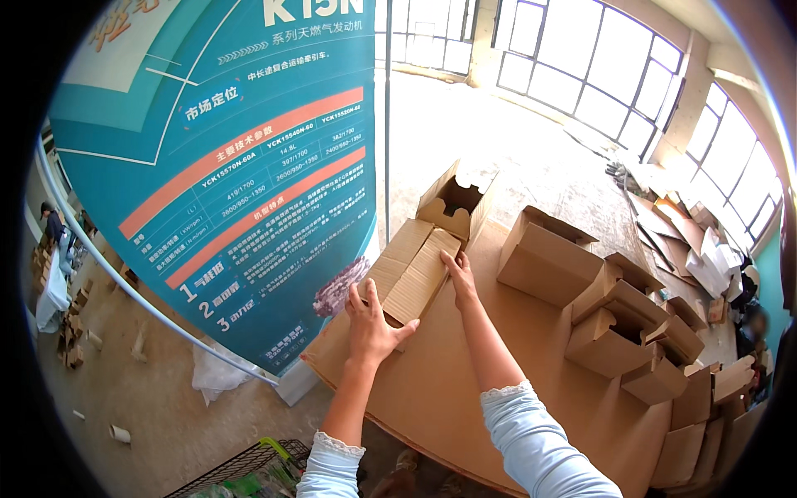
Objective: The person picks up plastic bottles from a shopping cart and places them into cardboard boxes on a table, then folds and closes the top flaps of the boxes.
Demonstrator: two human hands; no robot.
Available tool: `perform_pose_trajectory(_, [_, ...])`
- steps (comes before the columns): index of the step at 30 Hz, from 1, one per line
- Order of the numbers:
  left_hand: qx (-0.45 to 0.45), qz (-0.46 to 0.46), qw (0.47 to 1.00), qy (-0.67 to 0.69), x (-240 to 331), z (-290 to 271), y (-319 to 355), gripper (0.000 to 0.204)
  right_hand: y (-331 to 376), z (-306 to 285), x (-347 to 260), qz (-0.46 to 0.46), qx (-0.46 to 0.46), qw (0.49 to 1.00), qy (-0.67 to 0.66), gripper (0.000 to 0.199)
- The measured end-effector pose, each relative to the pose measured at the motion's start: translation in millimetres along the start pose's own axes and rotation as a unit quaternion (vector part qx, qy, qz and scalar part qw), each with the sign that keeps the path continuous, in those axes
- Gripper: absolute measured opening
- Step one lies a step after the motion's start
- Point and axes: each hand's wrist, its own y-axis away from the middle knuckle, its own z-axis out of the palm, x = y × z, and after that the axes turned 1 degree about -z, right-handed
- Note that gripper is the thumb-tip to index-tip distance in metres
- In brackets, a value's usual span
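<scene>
A closed brown cardboard box (408, 270) lies on the cardboard-covered table, its corrugated upper face toward me. My left hand (374, 330) grips its near left corner, with the fingers along the left side and the thumb across the near end. On the right edge rest the fingers of my right hand (460, 278), so the box sits between both hands. Just behind it, an open cardboard box (455, 202) stands with its flaps up and a dark inside. The undersides of my fingers are hidden.
Several open cardboard boxes (548, 257) stand on the right of the table (465, 390). A tall teal banner (249, 166) rises close on the left. Below is a wire cart (249, 473) with a green handle. Cardboard scrap (681, 232) is piled near the windows.
</scene>
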Motion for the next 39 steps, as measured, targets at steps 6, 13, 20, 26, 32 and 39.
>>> perform_pose_trajectory(6, [-0.117, 0.032, 0.993, 0.002, -11.6, -34.1, -12.3, 0.118, 3.7, -33.5, -7.4, -0.049, -0.034, 0.985, 0.163, 0.072])
perform_pose_trajectory(13, [-0.237, 0.153, 0.955, 0.093, -39.5, -62.0, -19.8, 0.111, 109.4, -76.5, -29.9, -0.087, 0.071, 0.897, 0.428, 0.062])
perform_pose_trajectory(20, [-0.241, 0.085, 0.875, 0.411, -29.6, -26.8, -15.6, 0.050, 240.1, -93.8, -44.9, -0.005, 0.074, 0.917, 0.391, 0.054])
perform_pose_trajectory(26, [-0.208, 0.042, 0.868, 0.448, -30.8, -13.2, -11.8, 0.054, 228.0, -85.6, -42.8, -0.110, 0.116, 0.949, 0.270, 0.061])
perform_pose_trajectory(32, [-0.280, -0.085, 0.793, 0.535, -29.9, -18.7, -2.6, 0.058, 215.8, -81.3, -20.0, -0.125, 0.061, 0.987, 0.080, 0.057])
perform_pose_trajectory(39, [-0.258, -0.130, 0.745, 0.601, 17.6, -2.0, 52.6, 0.058, 225.6, -140.6, -13.3, -0.114, 0.079, 0.990, -0.010, 0.049])
